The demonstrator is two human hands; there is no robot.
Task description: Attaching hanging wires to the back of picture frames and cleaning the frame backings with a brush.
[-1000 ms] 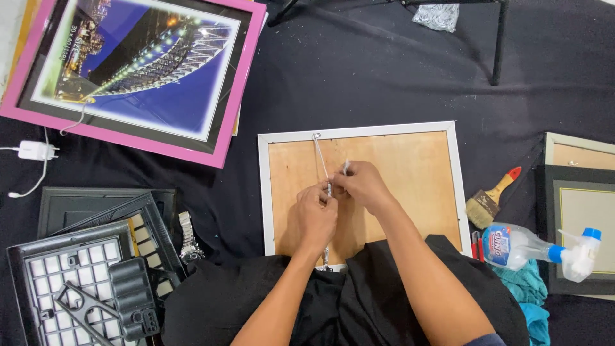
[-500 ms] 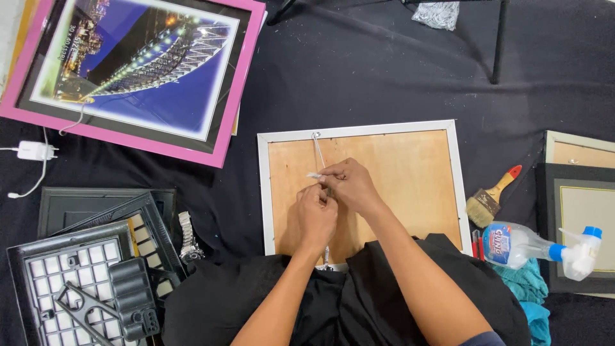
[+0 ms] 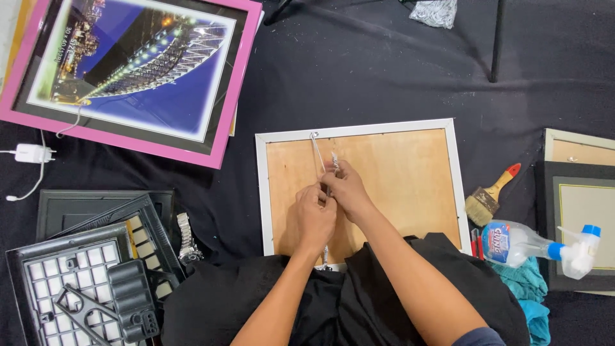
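1. Centrally, a white-edged picture frame [image 3: 410,186] lies face down on the black-covered table [image 3: 359,70], its brown backing board up.
2. Both hands meet over the board's left half: the left hand [image 3: 315,218] at 7 o'clock of the right hand [image 3: 344,191], touching.
3. Each hand's grip is pinched together on a thin hanging wire [image 3: 318,151] that runs up to the frame's top edge.
4. At 10 o'clock lies a pink-framed night photo [image 3: 128,70].
5. At 8 o'clock sit black plastic trays [image 3: 90,269] and a metal wristwatch [image 3: 186,237].
6. At 3 o'clock lie a paintbrush [image 3: 490,195] and a spray bottle [image 3: 538,245].
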